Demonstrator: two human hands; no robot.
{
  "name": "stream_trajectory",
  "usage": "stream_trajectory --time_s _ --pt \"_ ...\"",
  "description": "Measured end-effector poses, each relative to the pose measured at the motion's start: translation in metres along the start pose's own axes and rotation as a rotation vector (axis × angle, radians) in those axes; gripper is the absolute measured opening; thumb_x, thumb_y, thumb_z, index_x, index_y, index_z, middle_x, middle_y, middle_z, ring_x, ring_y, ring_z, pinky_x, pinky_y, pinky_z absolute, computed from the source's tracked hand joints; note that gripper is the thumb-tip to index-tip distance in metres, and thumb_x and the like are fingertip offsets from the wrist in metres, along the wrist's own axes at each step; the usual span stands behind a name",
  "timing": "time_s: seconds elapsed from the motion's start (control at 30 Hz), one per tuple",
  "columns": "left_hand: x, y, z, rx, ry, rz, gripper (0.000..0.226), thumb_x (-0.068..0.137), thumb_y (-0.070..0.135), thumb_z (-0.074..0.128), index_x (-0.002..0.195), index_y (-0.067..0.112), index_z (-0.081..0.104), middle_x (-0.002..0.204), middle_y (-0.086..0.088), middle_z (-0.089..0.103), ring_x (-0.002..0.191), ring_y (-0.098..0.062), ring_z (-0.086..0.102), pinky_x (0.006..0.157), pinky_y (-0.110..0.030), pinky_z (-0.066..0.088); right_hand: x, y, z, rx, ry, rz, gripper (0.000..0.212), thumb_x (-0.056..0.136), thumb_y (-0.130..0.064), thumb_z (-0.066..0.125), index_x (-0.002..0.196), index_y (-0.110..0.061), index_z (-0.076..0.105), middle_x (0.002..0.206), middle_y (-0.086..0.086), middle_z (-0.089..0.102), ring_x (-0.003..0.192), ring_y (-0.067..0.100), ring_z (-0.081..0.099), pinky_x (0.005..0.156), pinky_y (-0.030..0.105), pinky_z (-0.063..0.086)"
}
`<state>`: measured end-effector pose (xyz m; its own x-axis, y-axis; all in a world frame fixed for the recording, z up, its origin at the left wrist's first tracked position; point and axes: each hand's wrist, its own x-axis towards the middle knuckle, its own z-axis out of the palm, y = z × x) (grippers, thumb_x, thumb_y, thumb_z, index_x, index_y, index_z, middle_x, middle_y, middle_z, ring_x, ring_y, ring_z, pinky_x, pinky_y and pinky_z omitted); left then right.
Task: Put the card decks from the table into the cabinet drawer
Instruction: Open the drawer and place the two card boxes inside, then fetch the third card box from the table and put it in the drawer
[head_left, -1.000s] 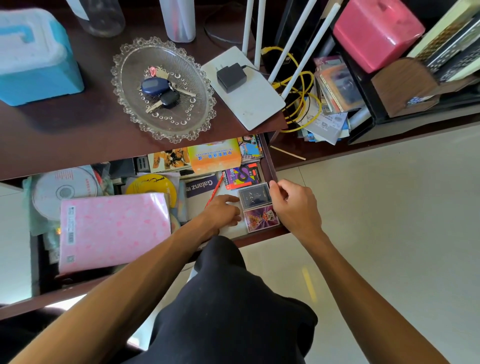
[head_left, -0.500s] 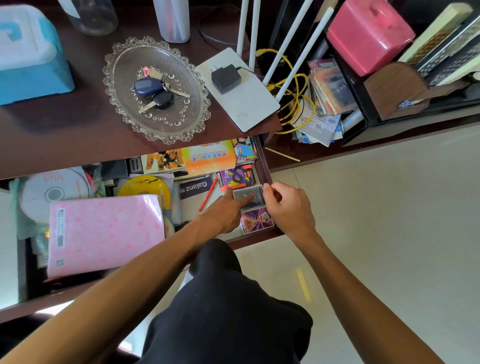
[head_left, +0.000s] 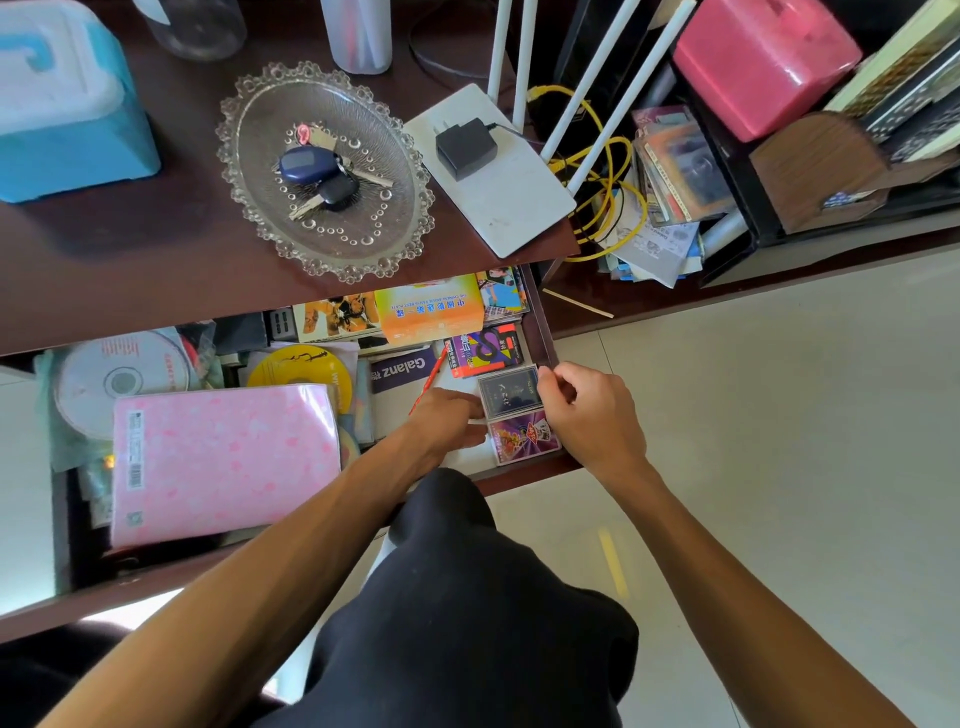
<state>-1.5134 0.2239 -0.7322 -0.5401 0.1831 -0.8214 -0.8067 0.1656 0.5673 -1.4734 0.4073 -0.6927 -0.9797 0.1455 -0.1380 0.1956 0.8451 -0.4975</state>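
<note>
The cabinet drawer (head_left: 543, 322) stands pulled out under the dark brown table (head_left: 156, 260). In its front right corner lie three card decks in a row: a red and purple deck (head_left: 485, 351) farthest, a dark grey deck (head_left: 509, 391) in the middle, a purple deck (head_left: 522, 436) nearest. My right hand (head_left: 592, 415) touches the dark grey deck's right edge with its fingertips. My left hand (head_left: 449, 421) rests at the left edges of the grey and purple decks, fingers curled against them. Neither hand lifts a deck.
The drawer also holds a pink folder (head_left: 223, 462), discs (head_left: 122, 379), a yellow disc (head_left: 301, 366), an orange box (head_left: 428, 312) and a red pen (head_left: 434, 376). On the table stand a glass dish with keys (head_left: 322, 171), a white router (head_left: 488, 166) and a blue box (head_left: 67, 104).
My left hand slid onto the grey deck, then drew back to its left edge. My right hand stayed at the deck's right edge. The camera shifted slightly.
</note>
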Motion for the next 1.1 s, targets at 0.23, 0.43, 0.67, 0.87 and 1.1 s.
stream_trajectory --time_s 0.23,0.43,0.67,0.87,1.1 --pt "0.011 -0.005 -0.009 0.078 -0.028 -0.128 0.019 0.094 0.02 0.059 0.101 0.004 0.068 0.1 -0.014 0.075 0.084 -0.024 0.075 0.063 -0.029 0.061 0.0 -0.001 -0.001 0.002 -0.016 0.027 0.036 0.104 -0.046 0.047 0.086 -0.021 0.065 0.084 -0.01 0.072 0.08 0.007 0.07 0.053 0.026 0.061" --pt "-0.037 0.002 -0.04 0.228 0.072 0.034 0.022 0.09 0.024 0.058 0.101 0.009 0.07 0.091 -0.01 0.07 0.077 -0.023 0.064 0.063 -0.026 0.049 0.001 -0.001 -0.003 -0.027 -0.104 0.047 0.04 0.103 -0.048 0.045 0.08 -0.021 0.063 0.077 -0.008 0.073 0.071 0.009 0.069 0.049 0.027 0.054" --pt "-0.204 0.03 -0.138 0.554 0.308 -0.176 0.033 0.094 0.023 0.056 0.122 0.008 0.066 0.115 -0.015 0.069 0.1 -0.034 0.065 0.079 -0.032 0.051 -0.011 -0.07 -0.071 -0.168 -0.39 0.187 0.037 0.104 -0.042 0.052 0.117 -0.011 0.068 0.11 0.011 0.07 0.098 0.023 0.068 0.082 0.037 0.06" --pt "-0.424 0.075 -0.174 0.104 0.374 -0.211 0.011 0.099 -0.001 0.05 0.108 -0.001 0.057 0.071 -0.012 0.055 0.044 -0.007 0.058 0.037 -0.008 0.04 -0.083 -0.198 -0.232 0.104 -0.662 0.344 0.024 0.103 -0.035 0.053 0.088 -0.022 0.067 0.087 -0.002 0.07 0.083 0.023 0.067 0.069 0.028 0.047" --pt "-0.682 0.094 -0.148 0.012 0.378 -0.286 0.022 0.098 0.01 0.055 0.116 0.0 0.062 0.088 -0.018 0.063 0.07 -0.026 0.055 0.059 -0.028 0.039 -0.202 -0.302 -0.434 0.066 -0.748 0.318 0.023 0.097 -0.041 0.055 0.103 -0.026 0.071 0.089 -0.006 0.074 0.08 0.015 0.073 0.079 0.034 0.059"
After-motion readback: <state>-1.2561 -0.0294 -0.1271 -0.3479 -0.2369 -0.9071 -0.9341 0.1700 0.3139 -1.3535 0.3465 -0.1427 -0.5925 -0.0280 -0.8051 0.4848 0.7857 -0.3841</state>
